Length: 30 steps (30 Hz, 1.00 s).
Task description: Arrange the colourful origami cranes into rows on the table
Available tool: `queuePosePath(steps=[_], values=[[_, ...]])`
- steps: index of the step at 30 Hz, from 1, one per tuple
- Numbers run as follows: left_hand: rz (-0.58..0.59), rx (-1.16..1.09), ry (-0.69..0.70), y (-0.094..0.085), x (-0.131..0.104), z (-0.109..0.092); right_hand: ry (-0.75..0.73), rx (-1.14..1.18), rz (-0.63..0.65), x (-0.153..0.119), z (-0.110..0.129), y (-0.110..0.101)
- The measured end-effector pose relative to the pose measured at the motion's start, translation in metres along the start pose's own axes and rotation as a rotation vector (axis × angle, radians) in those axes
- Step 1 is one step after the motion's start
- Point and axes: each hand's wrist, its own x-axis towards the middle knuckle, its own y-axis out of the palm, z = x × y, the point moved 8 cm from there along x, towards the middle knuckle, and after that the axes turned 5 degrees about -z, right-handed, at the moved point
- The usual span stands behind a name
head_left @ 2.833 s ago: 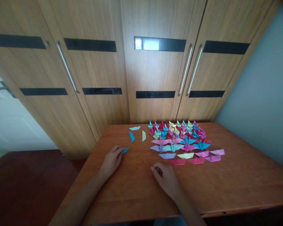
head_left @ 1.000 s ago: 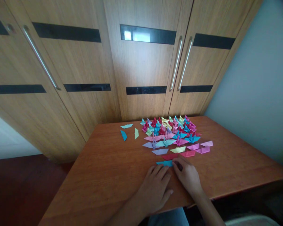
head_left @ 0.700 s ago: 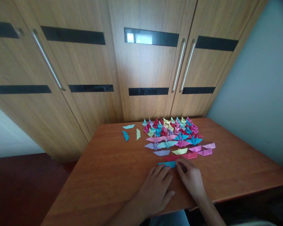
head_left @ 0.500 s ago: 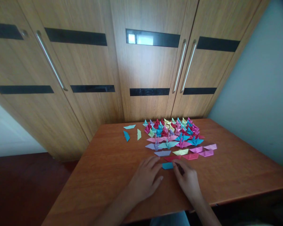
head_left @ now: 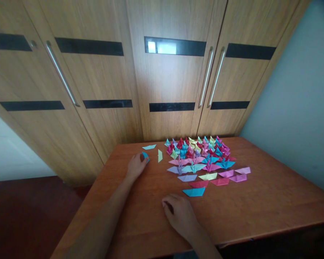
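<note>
My left hand [head_left: 135, 167] reaches to the far left of the table, with thumb and fingers closed on a blue folded paper piece [head_left: 145, 155]. Close beside it lie a pale green folded piece [head_left: 160, 155] and a light blue one [head_left: 149, 147]. My right hand [head_left: 179, 215] rests low near the table's front, its fingers curled in with nothing seen in them. Just beyond that hand a bright blue folded paper piece [head_left: 194, 192] lies flat. Behind it are red [head_left: 199, 184], lavender [head_left: 187, 178] and yellow-green [head_left: 208, 176] folded pieces.
Several coloured origami cranes [head_left: 193, 168] stand in packed rows at the back of the brown table [head_left: 140, 216]. Magenta folded pieces [head_left: 238, 178] lie to the right. A wooden wardrobe [head_left: 170, 124] rises behind the table, and a pale wall [head_left: 291, 118] stands at the right.
My left hand has moved away to the far left and taken hold of the blue piece there. My right hand has let go of the bright blue piece and drawn back left.
</note>
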Motion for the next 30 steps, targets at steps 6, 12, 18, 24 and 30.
queuePosePath(steps=[6,12,18,24,30], values=[[-0.061,0.093,-0.155,0.010,0.014,0.000,0.022,0.005,-0.005,-0.001,-0.002,-0.003],[-0.057,0.108,-0.095,0.017,0.012,-0.005,0.038,0.022,-0.011,0.000,-0.002,-0.004],[-0.035,-0.001,0.083,0.007,-0.004,-0.012,0.030,0.025,-0.022,0.000,-0.003,-0.004],[0.037,-0.193,0.296,0.000,-0.036,-0.031,0.021,0.003,-0.022,-0.001,-0.001,-0.004],[0.064,-0.642,0.100,-0.013,-0.062,-0.027,0.027,0.047,-0.044,-0.003,-0.002,-0.006]])
